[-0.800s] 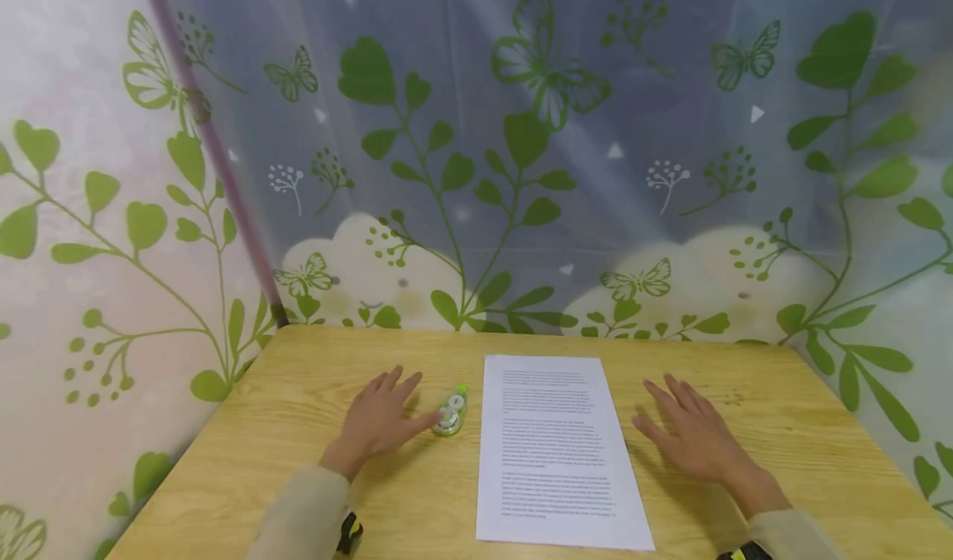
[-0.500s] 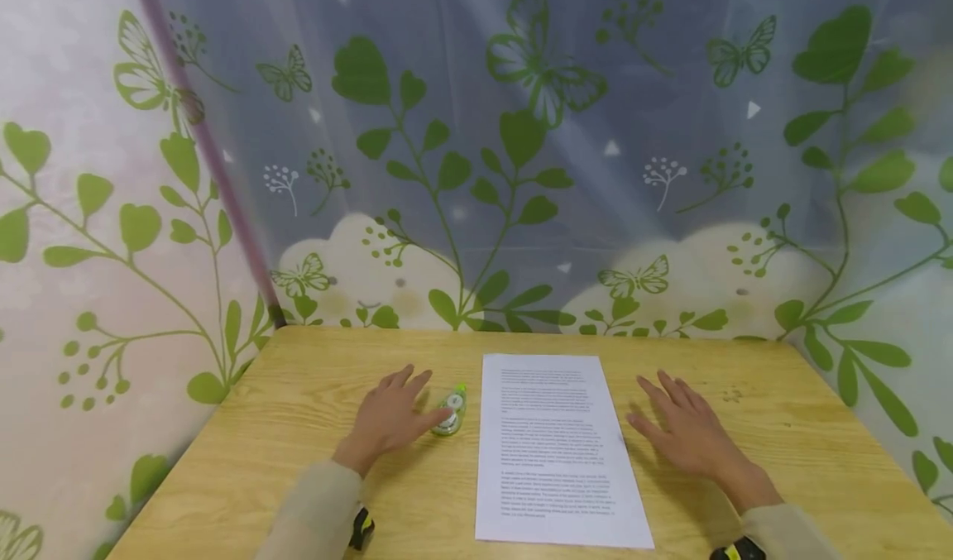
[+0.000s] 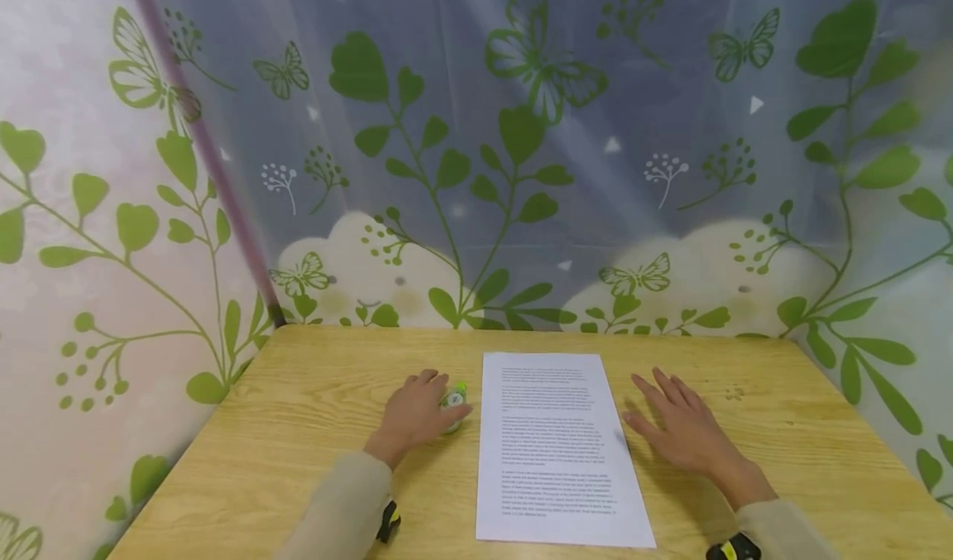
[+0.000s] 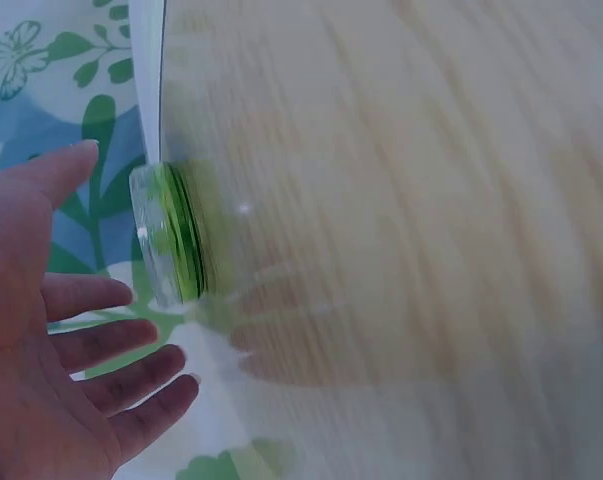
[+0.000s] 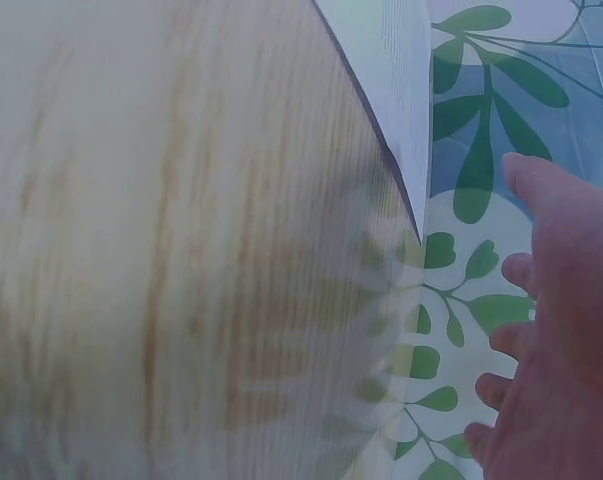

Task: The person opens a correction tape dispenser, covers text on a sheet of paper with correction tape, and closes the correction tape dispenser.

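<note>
A green, clear-cased correction tape [image 3: 457,395] lies on the wooden table, left of a printed sheet of paper [image 3: 558,461]. My left hand [image 3: 417,411] hovers over it with thumb and fingers spread, partly covering it in the head view. Seen from the left wrist, the correction tape [image 4: 168,235] sits beyond the fingertips, with a gap between the two. On the paper's other side, my right hand [image 3: 681,428] is held palm down with loosely extended fingers, its thumb near the sheet's right edge. Nothing is in its grasp in the right wrist view.
The light wooden table [image 3: 246,452] runs back to a patterned curtain [image 3: 462,171] with leaves and butterflies. More patterned cloth [image 3: 67,312] hangs along the left side. A small dark mark [image 3: 735,392] shows on the tabletop beyond the right hand.
My left hand has moved right, from beside the correction tape to over it, covering more of it. The right hand has shifted slightly left toward the paper.
</note>
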Demonstrator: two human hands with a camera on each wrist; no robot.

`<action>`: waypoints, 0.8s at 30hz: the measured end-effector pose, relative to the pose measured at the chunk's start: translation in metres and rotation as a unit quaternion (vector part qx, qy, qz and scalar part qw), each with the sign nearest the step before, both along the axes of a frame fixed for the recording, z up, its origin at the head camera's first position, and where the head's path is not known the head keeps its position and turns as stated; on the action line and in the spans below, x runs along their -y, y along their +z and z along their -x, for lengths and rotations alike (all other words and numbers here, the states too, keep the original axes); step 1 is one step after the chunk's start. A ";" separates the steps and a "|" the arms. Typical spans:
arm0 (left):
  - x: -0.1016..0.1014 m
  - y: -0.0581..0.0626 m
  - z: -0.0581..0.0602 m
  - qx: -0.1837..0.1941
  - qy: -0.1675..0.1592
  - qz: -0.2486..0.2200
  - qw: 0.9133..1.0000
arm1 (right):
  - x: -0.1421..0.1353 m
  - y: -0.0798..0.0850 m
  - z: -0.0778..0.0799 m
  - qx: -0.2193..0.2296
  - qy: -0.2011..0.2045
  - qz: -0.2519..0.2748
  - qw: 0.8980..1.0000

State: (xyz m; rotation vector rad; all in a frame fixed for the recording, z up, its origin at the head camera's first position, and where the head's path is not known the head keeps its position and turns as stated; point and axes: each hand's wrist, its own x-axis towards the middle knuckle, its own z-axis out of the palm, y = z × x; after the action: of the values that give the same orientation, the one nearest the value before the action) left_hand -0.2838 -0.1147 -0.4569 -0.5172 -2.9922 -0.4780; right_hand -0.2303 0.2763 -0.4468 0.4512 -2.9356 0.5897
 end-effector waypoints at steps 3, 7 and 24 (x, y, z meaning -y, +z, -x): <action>-0.008 -0.002 0.002 0.003 0.014 0.004 1.000 | -0.001 0.000 0.000 0.002 -0.007 -0.008 1.000; -0.017 -0.003 0.002 0.003 0.044 0.007 0.999 | -0.001 0.000 -0.001 0.009 -0.012 -0.012 1.000; -0.033 0.015 0.008 0.064 0.127 0.002 0.990 | -0.002 -0.004 -0.001 0.010 -0.008 -0.014 1.000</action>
State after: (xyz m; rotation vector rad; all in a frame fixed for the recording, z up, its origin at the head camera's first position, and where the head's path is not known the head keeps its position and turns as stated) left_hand -0.2917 -0.0817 -0.4422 -0.1046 -3.1182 -0.4993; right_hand -0.2294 0.2783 -0.4512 0.4278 -2.9676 0.5547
